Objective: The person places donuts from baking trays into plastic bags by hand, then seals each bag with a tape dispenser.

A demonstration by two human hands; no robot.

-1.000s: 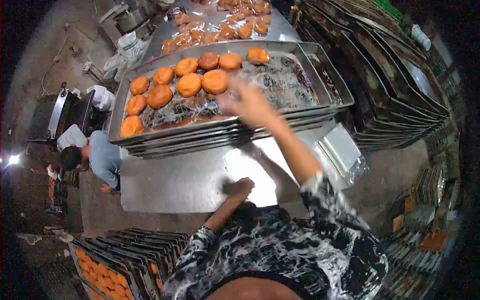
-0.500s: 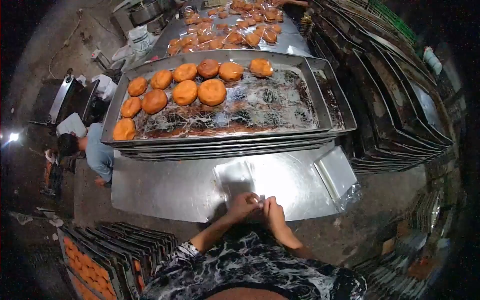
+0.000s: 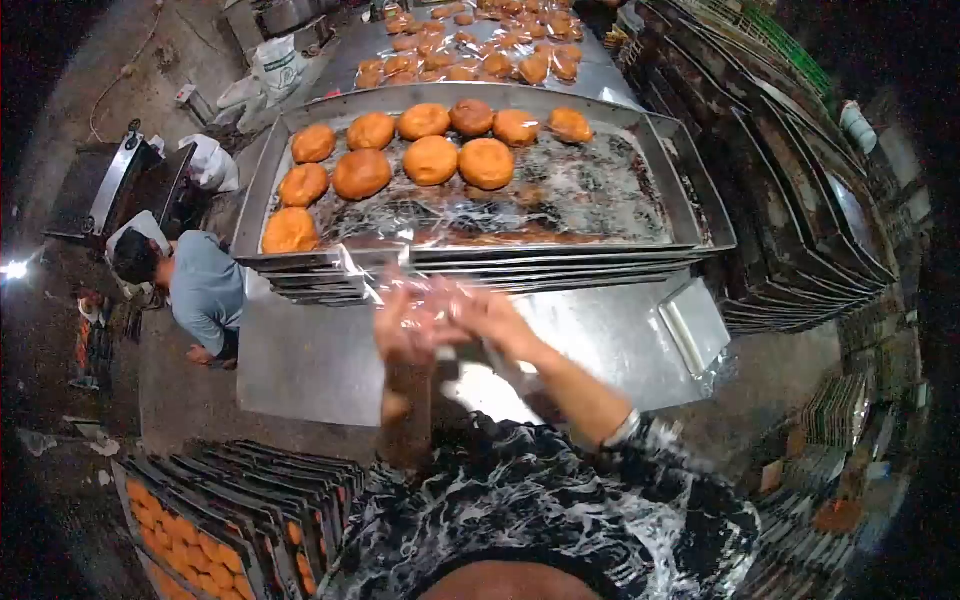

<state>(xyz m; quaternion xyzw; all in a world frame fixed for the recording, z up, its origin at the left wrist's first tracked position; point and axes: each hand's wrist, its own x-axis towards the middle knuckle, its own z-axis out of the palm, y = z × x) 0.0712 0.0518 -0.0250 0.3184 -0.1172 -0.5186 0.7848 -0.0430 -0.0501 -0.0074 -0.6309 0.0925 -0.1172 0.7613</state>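
Observation:
A clear plastic bag (image 3: 428, 292) is stretched between my two hands, just in front of the tray stack. My left hand (image 3: 396, 328) grips one side of it, with shiny film over the fingers. From the other side my right hand (image 3: 492, 320) pinches the bag. Motion smears both sets of fingers, and no bun can be made out inside the film. Beyond the hands, round orange-brown buns (image 3: 431, 160) lie toward the left and back of the top metal tray (image 3: 600, 248).
A pile of clear bags (image 3: 694, 325) lies at the right of the steel table (image 3: 310, 360). Bagged buns (image 3: 500, 62) cover the far table. Tray stacks (image 3: 790, 200) stand at right, racked trays with buns (image 3: 190, 550) at lower left. A person (image 3: 205, 290) crouches at left.
Both hands have risen from the table's near edge toward the tray, spreading the plastic bag between them. The view has shifted, so the tray sits slightly higher and further right.

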